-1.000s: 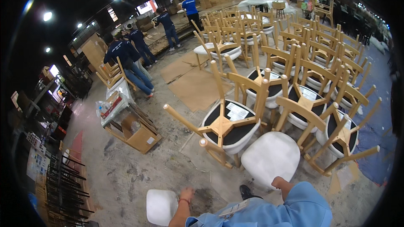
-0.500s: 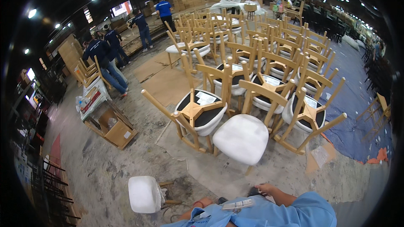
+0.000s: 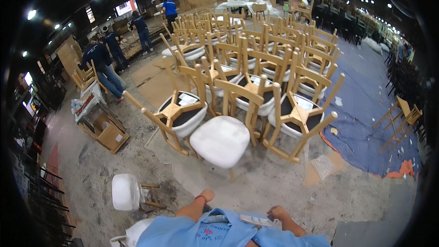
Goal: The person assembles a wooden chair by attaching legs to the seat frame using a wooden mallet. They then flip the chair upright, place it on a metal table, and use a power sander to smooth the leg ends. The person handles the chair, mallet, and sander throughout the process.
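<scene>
- Head view: wide fisheye, at head height, facing ahead and down — upright.
- Close, lower edge: light-blue cloth shirt.
- Farther, centre: pale-wood, white-seated chairs.

hands: 2 | blue floor sheet: 1 | chairs: many, overlapping

Chair frames: smooth pale wood, satin. White seat: smooth, matt; fabric or leatherette, can't tell. Floor: rough concrete. Carton: matt cardboard. Blue ground sheet: matt, creased.
</scene>
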Action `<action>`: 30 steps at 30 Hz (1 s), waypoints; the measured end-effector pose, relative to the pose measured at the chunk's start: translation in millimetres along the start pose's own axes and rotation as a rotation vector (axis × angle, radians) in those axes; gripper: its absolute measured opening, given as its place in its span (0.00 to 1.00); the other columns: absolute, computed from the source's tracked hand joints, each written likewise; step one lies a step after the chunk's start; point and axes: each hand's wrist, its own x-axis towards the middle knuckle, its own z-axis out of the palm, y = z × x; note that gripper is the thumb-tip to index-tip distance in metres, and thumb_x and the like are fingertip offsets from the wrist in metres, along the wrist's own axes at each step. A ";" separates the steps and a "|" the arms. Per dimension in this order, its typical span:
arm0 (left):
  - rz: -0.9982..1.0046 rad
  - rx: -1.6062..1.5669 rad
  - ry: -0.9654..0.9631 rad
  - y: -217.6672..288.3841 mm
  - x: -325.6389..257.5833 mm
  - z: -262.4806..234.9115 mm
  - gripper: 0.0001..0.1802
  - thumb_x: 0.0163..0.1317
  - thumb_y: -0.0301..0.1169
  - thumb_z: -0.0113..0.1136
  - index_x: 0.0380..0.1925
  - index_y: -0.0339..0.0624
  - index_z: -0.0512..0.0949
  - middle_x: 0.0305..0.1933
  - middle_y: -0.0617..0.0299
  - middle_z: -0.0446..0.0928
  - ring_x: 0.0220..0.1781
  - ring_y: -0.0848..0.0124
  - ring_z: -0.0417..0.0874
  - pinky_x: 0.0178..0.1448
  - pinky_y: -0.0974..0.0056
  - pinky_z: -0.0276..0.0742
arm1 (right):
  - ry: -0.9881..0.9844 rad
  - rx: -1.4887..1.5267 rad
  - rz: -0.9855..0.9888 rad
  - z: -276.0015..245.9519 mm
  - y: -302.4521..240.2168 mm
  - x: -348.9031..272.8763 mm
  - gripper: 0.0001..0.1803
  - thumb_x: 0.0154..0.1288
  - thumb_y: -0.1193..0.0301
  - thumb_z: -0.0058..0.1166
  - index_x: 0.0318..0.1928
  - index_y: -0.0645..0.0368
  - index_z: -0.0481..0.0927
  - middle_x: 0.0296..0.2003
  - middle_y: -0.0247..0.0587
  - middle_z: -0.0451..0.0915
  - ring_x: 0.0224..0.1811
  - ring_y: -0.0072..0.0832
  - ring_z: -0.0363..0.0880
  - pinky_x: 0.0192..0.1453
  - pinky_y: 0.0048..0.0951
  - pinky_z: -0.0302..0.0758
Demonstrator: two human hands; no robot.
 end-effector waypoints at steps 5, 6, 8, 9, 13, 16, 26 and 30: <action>0.364 -0.175 -0.121 187.2 37.1 6.0 0.22 0.61 0.43 0.53 0.46 0.38 0.83 0.49 0.43 0.81 0.53 0.49 0.81 0.59 0.53 0.74 | 0.312 0.519 0.085 -112.7 130.1 -56.1 0.13 0.67 0.68 0.47 0.46 0.59 0.79 0.35 0.44 0.82 0.30 0.37 0.82 0.30 0.36 0.77; 0.453 -0.197 -0.166 223.4 45.2 6.0 0.22 0.61 0.43 0.55 0.46 0.38 0.82 0.47 0.47 0.83 0.51 0.53 0.82 0.57 0.55 0.75 | 0.357 0.588 0.107 -132.7 149.0 -76.1 0.14 0.67 0.68 0.46 0.48 0.58 0.78 0.36 0.44 0.81 0.28 0.37 0.81 0.27 0.35 0.76; 0.649 -0.280 -0.323 297.6 53.3 -4.4 0.22 0.61 0.43 0.58 0.47 0.38 0.82 0.44 0.54 0.84 0.47 0.63 0.83 0.55 0.60 0.76 | 0.500 0.608 0.130 -156.0 194.7 -97.0 0.13 0.66 0.66 0.47 0.47 0.58 0.78 0.33 0.44 0.80 0.28 0.37 0.81 0.27 0.36 0.76; 0.755 -0.345 -0.441 336.2 53.0 -13.6 0.21 0.61 0.42 0.60 0.47 0.38 0.82 0.43 0.58 0.85 0.45 0.68 0.82 0.54 0.62 0.76 | 0.573 0.617 0.144 -161.3 220.9 -103.7 0.13 0.66 0.65 0.47 0.46 0.58 0.78 0.32 0.44 0.80 0.28 0.37 0.81 0.27 0.36 0.76; 1.291 -0.712 -0.931 488.3 -55.7 -137.3 0.21 0.63 0.43 0.63 0.44 0.36 0.82 0.45 0.59 0.82 0.47 0.73 0.79 0.54 0.64 0.74 | 0.623 0.853 0.326 -146.5 313.1 -128.5 0.16 0.65 0.64 0.51 0.49 0.57 0.79 0.32 0.48 0.83 0.37 0.43 0.84 0.36 0.44 0.80; 1.927 -0.848 -1.069 556.6 -136.2 -203.8 0.22 0.61 0.45 0.65 0.43 0.35 0.81 0.45 0.57 0.81 0.48 0.64 0.81 0.54 0.62 0.75 | 0.473 0.830 0.378 -135.6 310.6 -121.1 0.16 0.65 0.64 0.51 0.50 0.58 0.78 0.33 0.48 0.83 0.36 0.42 0.84 0.35 0.42 0.80; 2.501 -1.082 -1.126 682.5 -106.1 -227.0 0.26 0.62 0.46 0.61 0.42 0.28 0.75 0.44 0.45 0.78 0.45 0.49 0.80 0.47 0.54 0.77 | 0.412 0.772 0.155 -253.0 226.9 -66.5 0.18 0.66 0.66 0.51 0.53 0.61 0.76 0.35 0.46 0.82 0.32 0.38 0.82 0.32 0.36 0.79; 2.450 -1.187 -1.197 734.1 -63.3 -244.7 0.26 0.62 0.46 0.60 0.41 0.28 0.75 0.41 0.47 0.78 0.43 0.50 0.80 0.46 0.55 0.76 | 0.497 0.773 0.198 -330.1 241.2 -74.2 0.18 0.66 0.66 0.51 0.54 0.62 0.75 0.36 0.45 0.82 0.30 0.36 0.82 0.31 0.34 0.78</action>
